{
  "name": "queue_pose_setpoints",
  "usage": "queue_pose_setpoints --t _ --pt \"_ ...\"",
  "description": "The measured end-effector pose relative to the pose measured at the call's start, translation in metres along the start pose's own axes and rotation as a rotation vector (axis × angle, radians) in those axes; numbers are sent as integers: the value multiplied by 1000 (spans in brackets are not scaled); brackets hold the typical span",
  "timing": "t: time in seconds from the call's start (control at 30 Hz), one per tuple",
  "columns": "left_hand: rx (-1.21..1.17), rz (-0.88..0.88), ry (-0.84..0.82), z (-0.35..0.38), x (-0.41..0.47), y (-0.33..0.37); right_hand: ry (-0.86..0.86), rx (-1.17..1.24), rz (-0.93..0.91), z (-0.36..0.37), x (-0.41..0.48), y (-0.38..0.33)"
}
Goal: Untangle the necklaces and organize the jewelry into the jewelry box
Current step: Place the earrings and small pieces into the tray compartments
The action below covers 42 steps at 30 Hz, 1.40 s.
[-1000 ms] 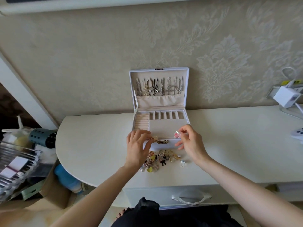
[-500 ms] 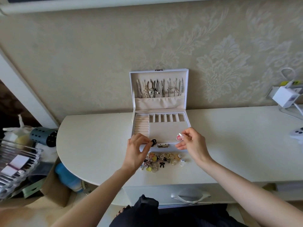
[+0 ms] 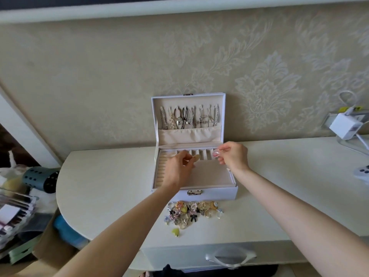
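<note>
Open jewelry box (image 3: 211,193) at the back edge of the desk (image 3: 99,186) — above its tray, left hand (image 3: 179,166) pinched a yellowish charm (image 3: 196,157), right hand (image 3: 233,156) a pinkish piece (image 3: 216,152); loose jewelry (image 3: 191,213) lay in front.

Jewelry box (image 3: 211,193) before me: smooth white outer skin, faint sheen. Lining (image 3: 209,176): matt beige cloth. Clasp (image 3: 194,192): polished metal. Necklaces (image 3: 187,118): shiny silver metal. Table (image 3: 99,186): matt, smooth, off-white.

Home indicated, likely bedroom or dressing corner. Damask wallpaper (image 3: 259,86) seen behind white rounded tabletop (image 3: 289,186), drawer (image 3: 229,256) fitted beneath. Charger (image 3: 341,127) plugged into wall socket (image 3: 330,117) at right. Household clutter (image 3: 16,208) piled at left; jewelry box (image 3: 215,193) set against wall.
</note>
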<state>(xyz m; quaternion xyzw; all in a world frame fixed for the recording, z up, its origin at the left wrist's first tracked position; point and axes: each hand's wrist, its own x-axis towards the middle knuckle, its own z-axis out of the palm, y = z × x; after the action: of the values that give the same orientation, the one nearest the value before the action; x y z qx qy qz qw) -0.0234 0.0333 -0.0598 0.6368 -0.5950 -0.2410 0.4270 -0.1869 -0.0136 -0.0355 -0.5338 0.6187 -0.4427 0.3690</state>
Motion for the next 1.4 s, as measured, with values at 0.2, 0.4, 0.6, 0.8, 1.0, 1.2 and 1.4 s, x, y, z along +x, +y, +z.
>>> queue_pose_setpoints --t 0.2,0.4,0.6,0.8,1.0,1.2,1.4 --pt "-70 -48 -55 14 25 2 -31 -418 -1 9 21 -4" --pt "-37 10 -41 25 33 5 -35 -467 92 7 34 -5" --pt "-30 -3 28 31 33 8 -73 -252 114 0 38 -8" --pt "-39 -47 59 34 32 1 -251 -484 15 6 35 -5" --pt "-52 -51 72 34 33 -3 -288 -558 -86 4 31 -5" --pt "-94 -58 68 34 35 -8 -244 -383 15 -2 29 -9" --pt "-190 -27 35 32 35 -6 -331 -26 205 -6 33 -8"
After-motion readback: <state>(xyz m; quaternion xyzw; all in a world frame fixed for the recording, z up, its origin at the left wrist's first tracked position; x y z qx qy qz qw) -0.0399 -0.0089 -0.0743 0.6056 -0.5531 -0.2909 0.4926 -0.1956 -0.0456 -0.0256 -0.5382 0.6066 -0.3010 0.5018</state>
